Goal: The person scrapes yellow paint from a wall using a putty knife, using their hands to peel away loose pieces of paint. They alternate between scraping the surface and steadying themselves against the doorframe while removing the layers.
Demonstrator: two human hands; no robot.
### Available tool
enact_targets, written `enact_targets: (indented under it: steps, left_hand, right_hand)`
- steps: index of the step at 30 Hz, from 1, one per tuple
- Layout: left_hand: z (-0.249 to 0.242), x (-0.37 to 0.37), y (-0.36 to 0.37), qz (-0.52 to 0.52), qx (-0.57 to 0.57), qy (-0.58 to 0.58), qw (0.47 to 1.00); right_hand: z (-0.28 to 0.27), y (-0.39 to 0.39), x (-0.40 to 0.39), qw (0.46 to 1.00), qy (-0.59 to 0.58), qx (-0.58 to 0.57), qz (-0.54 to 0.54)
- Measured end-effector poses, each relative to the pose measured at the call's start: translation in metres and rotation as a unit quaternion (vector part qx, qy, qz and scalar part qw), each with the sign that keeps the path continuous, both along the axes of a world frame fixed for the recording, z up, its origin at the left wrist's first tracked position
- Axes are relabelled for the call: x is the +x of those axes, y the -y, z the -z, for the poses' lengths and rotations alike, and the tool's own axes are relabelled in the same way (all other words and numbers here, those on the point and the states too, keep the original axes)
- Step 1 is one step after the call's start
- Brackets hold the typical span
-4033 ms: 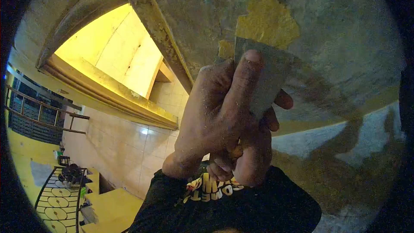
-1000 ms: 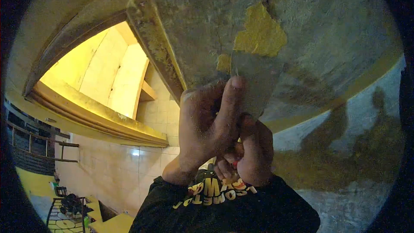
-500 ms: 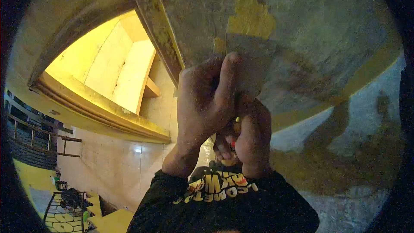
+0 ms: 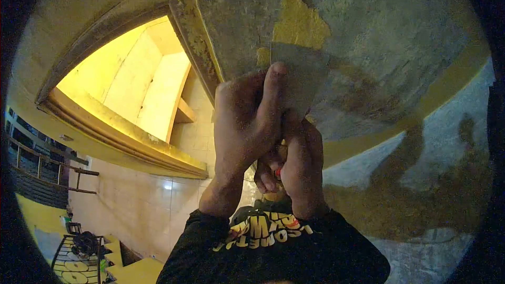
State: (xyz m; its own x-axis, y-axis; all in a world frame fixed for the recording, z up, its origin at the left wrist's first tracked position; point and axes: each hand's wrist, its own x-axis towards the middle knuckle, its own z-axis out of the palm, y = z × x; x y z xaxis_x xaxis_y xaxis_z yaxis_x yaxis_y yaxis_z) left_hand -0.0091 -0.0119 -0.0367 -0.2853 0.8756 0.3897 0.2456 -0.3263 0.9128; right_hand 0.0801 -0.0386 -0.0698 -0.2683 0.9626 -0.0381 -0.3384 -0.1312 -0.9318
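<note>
A thin grey scraper blade (image 4: 301, 81) lies flat against the grey, patchy plaster overhead, its far edge at the bottom of a yellow paint patch (image 4: 300, 21). My left hand (image 4: 239, 118) grips the blade's left side, thumb stretched along its face. Lower down, my right hand (image 4: 302, 165) is closed around the lower end of the scraper. Small bits of red and yellow show between its fingers, and most of the handle is hidden. Both hands are raised close together and overlap in the view.
To the left is a brightly lit recess with a yellow-brown frame (image 4: 126, 139). A ladder-like rail (image 4: 52, 165) and a black metal grille (image 4: 76, 260) stand at lower left. Pale tiles (image 4: 142, 194) cover the surface below the recess. Arm shadows fall on the right-hand wall (image 4: 400, 200).
Both hands and the scraper have shifted slightly left in the view, along with the yellow patch. The blade's far edge appears a little more slanted. The grip is unchanged.
</note>
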Motion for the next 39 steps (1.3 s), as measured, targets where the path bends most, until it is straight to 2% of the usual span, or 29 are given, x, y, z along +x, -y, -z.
enact_targets:
  steps: [6,9,12,19,21,24,29,32,34,36,39]
  left_hand:
    - [-0.004,0.001,-0.002,-0.009,-0.014,-0.021,1.000]
    - [-0.003,0.001,0.000,-0.005,-0.016,-0.012,1.000]
    - [-0.005,0.001,-0.002,-0.005,-0.010,-0.006,1.000]
    - [0.002,0.001,-0.004,0.020,0.009,-0.009,1.000]
    - [-0.004,0.002,-0.003,0.015,-0.001,0.000,1.000]
    - [0.000,0.000,-0.002,0.018,-0.009,0.006,1.000]
    - [0.003,0.001,-0.003,0.017,-0.001,0.013,1.000]
    - [0.002,0.000,-0.005,0.016,-0.003,-0.055,0.998]
    - [-0.002,0.008,-0.002,0.006,-0.003,0.030,1.000]
    - [-0.001,0.004,-0.004,0.019,-0.007,0.019,1.000]
    - [-0.003,0.004,-0.003,0.030,-0.021,0.013,0.999]
  right_hand:
    - [-0.006,0.003,0.000,0.993,-0.074,-0.093,-0.016]
    - [-0.004,0.005,-0.007,0.995,-0.064,-0.075,0.025]
    - [-0.003,0.005,-0.004,0.990,-0.107,-0.093,-0.015]
    - [-0.012,0.007,-0.004,0.996,-0.058,-0.069,0.024]
    - [-0.009,0.004,-0.005,0.997,-0.067,-0.022,0.006]
    - [-0.009,0.009,-0.006,0.993,-0.071,-0.095,0.013]
    - [-0.007,0.010,-0.003,0.992,-0.058,-0.108,0.014]
    - [-0.009,0.001,-0.003,0.995,-0.042,-0.083,0.023]
    - [-0.013,0.006,-0.004,0.996,-0.029,-0.079,0.035]
    - [-0.019,0.010,-0.003,0.986,-0.080,-0.145,0.035]
    - [-0.016,0.009,-0.003,0.987,-0.088,-0.134,0.033]
